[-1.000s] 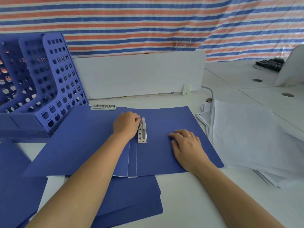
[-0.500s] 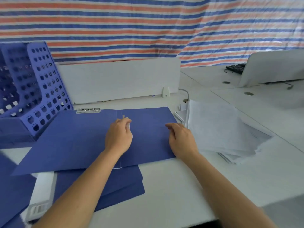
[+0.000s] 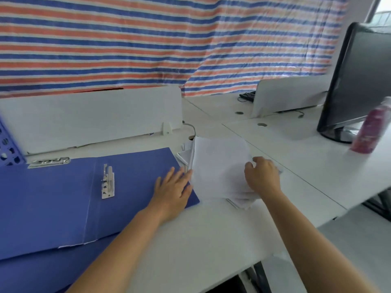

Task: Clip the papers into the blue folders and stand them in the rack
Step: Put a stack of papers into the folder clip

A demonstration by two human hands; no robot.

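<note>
Folder (image 3: 63, 197) lies open flat on desk (image 3: 211, 240), clip (image 3: 107, 182) at spine looks raised. L hand (image 3: 172, 191) flat, fingers straight, pressing folder's right edge, just beside papers (image 3: 218, 166). R hand (image 3: 262, 176) on papers, fingers curled; real grip on sheets: can't tell. Rack (image 3: 8, 144) far left, mostly cut off. Rec: I'd take a thin, squared batch, pin folder w/ L hand.

Both bare forearms reach forward from the lower edge, the left forearm (image 3: 118, 246) angled up to the right and the right forearm (image 3: 313, 235) angled up to the left. The left hand (image 3: 172, 190) lies palm down with its fingers (image 3: 169, 176) straight and spread. The right hand (image 3: 262, 176) is arched, knuckles up, fingers bent downward; whether they grip anything cannot be told.
</note>
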